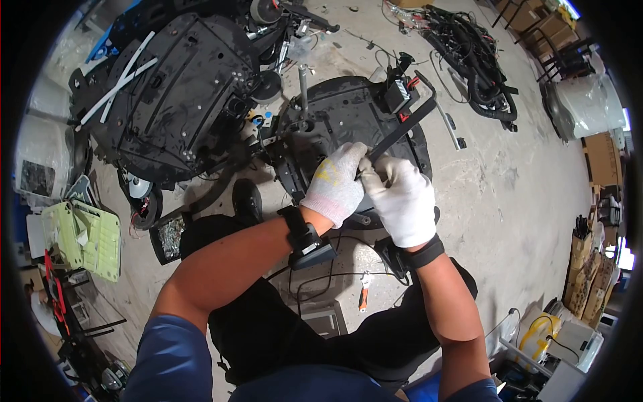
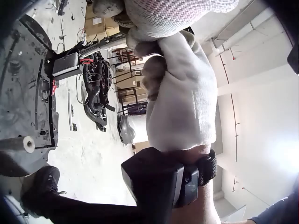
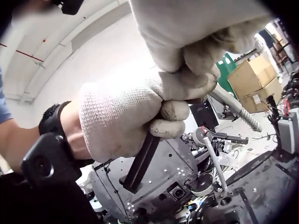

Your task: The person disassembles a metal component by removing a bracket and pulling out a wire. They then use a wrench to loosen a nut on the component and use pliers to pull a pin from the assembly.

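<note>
My gloved left hand, with a yellow mark on its back, grips a long dark bar. In the right wrist view, a black squared length of bar sticks out below the left fingers, and a grey rod with a ribbed end runs out the other way. Right against the left hand, my gloved right hand has its fingers curled at the bar's near end; the gloves hide what they pinch there. Beneath the hands lies a black chassis plate with an upright metal post.
A larger black round plate with white strips lies at left. Bundled black cables are on the floor at upper right. An orange-handled adjustable wrench lies between my legs, near a tray of screws. Boxes stand at right.
</note>
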Motion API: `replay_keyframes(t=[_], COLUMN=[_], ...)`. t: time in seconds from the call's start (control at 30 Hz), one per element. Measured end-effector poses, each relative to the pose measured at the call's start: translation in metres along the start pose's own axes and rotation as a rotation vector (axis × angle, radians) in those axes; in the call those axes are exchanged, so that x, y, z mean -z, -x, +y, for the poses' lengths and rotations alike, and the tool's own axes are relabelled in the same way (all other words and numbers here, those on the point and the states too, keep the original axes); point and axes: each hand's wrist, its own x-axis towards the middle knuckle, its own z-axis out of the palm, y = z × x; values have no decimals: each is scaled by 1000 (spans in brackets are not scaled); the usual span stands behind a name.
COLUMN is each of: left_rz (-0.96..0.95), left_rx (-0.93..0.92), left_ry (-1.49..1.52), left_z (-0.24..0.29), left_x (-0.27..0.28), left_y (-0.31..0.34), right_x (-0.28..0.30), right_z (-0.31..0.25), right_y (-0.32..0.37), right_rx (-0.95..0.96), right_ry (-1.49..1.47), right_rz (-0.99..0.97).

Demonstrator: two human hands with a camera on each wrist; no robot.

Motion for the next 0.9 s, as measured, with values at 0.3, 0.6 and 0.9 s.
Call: replay_keyframes(t=[0.3, 0.6, 0.9], left_rz=[-153, -359, -300], left_rx=[270, 218, 614], left_ry=[74, 569, 911], left_z=[18, -9, 5], left_x=[10, 0, 5], left_y=[-1, 1, 0], right_x=[-1, 5, 7], right_z=[5, 11, 22], right_y=[5, 5, 1], right_rx=[-20, -117, 132], right_ry=[42, -202, 77], right_rz=[-86, -76, -58])
